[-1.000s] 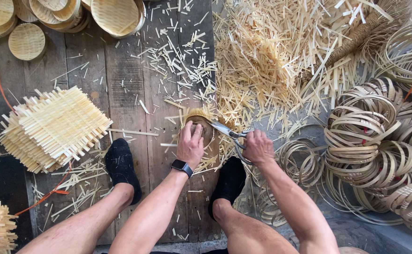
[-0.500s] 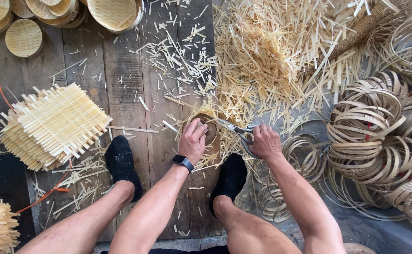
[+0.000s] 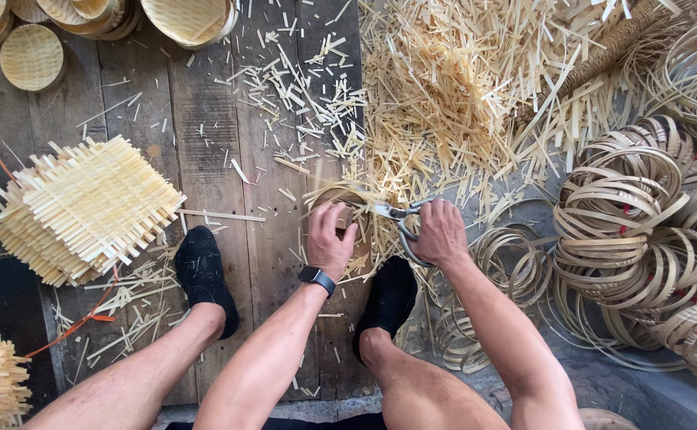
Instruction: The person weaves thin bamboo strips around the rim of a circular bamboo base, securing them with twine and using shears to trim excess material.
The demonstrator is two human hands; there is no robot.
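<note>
Head view, looking straight down: left hand (image 3: 331, 239) w/ fingers curled over a small round woven bamboo piece (image 3: 340, 209), grip pressed onto its rim & top, pinning it against the plank floor (image 3: 213, 119) betw the two feet. Right hand (image 3: 441, 232) closed round the looped handles of metal scissors (image 3: 400, 219), fingers thru the loops, blades pointing left & touching the edge of the woven piece; blade gap blurred, can't tell how far apart. Black watch (image 3: 316, 278) on left wrist. Black socks (image 3: 205, 275) either side of the work, one just beside left forearm, other partly under the hands. Loose pale bamboo offcuts (image 3: 444, 103) heaped thick just above & right of the hands, thin flat splinters, some scattered left over the boards. Stack of square woven bamboo mats (image 3: 85, 207) w/ ragged projecting strip ends sits well left; another such stack at lower left corner. Finished round trays (image 3: 34, 56), shallow & tightly woven, at top left. Coiled bamboo hoops (image 3: 635, 215), thin flat bands in springy rings, piled at right, some near right forearm. Floor is weathered grey-brown wood, wide boards w/ gaps
</note>
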